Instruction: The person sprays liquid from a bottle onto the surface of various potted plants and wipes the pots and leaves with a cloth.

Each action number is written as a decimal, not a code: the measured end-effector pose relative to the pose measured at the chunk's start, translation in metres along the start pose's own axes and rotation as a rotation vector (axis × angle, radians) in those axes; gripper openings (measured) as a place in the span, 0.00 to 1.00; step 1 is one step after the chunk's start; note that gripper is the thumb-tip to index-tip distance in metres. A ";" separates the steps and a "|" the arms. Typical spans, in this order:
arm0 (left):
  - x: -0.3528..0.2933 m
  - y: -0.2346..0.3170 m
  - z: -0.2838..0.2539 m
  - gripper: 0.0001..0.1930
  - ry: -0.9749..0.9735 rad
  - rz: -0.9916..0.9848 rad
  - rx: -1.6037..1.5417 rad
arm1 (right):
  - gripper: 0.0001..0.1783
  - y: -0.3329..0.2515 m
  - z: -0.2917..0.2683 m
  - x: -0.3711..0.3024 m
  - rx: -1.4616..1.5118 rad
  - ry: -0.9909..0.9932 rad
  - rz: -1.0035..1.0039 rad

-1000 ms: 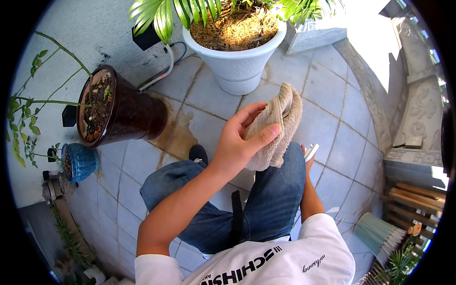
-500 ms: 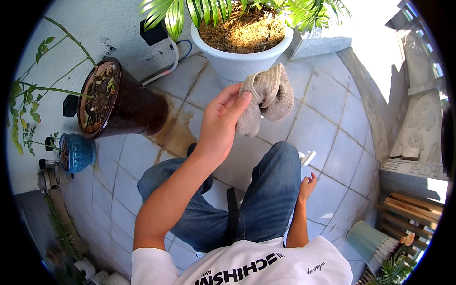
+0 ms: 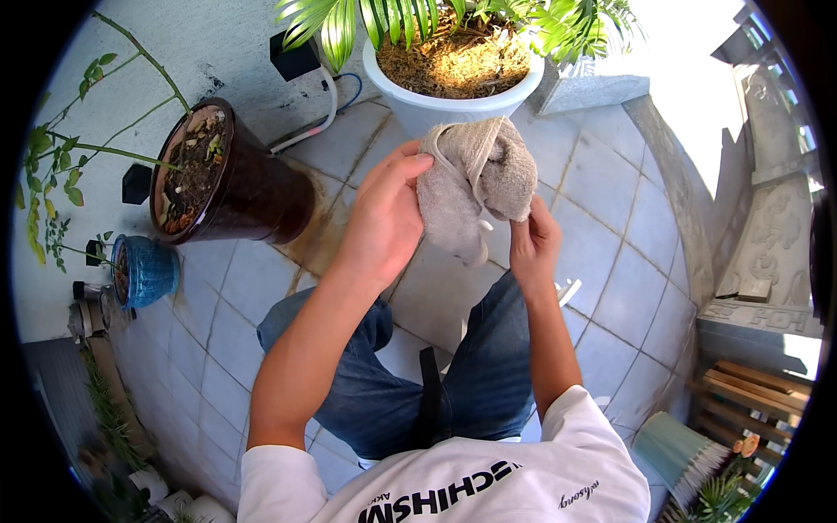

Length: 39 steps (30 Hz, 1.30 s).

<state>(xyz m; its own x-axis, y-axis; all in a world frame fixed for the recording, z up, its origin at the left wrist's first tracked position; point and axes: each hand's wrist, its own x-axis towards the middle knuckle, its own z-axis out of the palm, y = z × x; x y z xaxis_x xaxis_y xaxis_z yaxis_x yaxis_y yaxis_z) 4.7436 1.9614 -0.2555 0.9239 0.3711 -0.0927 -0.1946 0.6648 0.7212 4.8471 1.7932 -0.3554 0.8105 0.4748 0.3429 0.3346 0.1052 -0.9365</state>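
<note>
A crumpled grey-beige cloth (image 3: 471,179) hangs between my two hands, over the tiles and just in front of the white plant pot (image 3: 453,109). My left hand (image 3: 384,209) grips its left edge, the thumb lying on the near side. On the other side my right hand (image 3: 534,248) pinches the lower right edge between thumb and fingers. The cloth is folded over itself, and one end droops below. Some of my left fingers are hidden behind it.
Left of the cloth leans a dark brown pot (image 3: 253,187) with soil and a thin-stemmed plant. Beyond it stands a small blue pot (image 3: 148,272). A wooden slatted piece (image 3: 754,392) and a pale green pot (image 3: 667,444) are at the lower right. Grey tiles (image 3: 602,222) cover the floor.
My right hand has come up from beside my right knee and taken hold of the cloth's right edge. The cloth is spread a little wider and turned.
</note>
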 end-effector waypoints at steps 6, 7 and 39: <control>0.003 0.006 -0.020 0.16 0.266 -0.025 0.088 | 0.09 -0.057 -0.023 0.027 -0.137 0.034 -0.014; 0.003 0.002 -0.029 0.16 0.299 -0.023 0.117 | 0.09 -0.071 -0.025 0.032 -0.073 -0.058 0.050; 0.210 0.009 -0.114 0.26 0.843 0.664 1.405 | 0.26 0.012 -0.018 -0.001 -0.858 -0.231 0.070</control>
<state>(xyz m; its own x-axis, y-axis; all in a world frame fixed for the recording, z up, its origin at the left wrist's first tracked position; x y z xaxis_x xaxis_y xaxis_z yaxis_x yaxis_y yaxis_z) 4.8983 2.1189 -0.3465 0.3202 0.8255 0.4647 0.3907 -0.5620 0.7291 4.8588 1.7786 -0.3658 0.7566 0.6295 0.1769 0.6077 -0.5771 -0.5456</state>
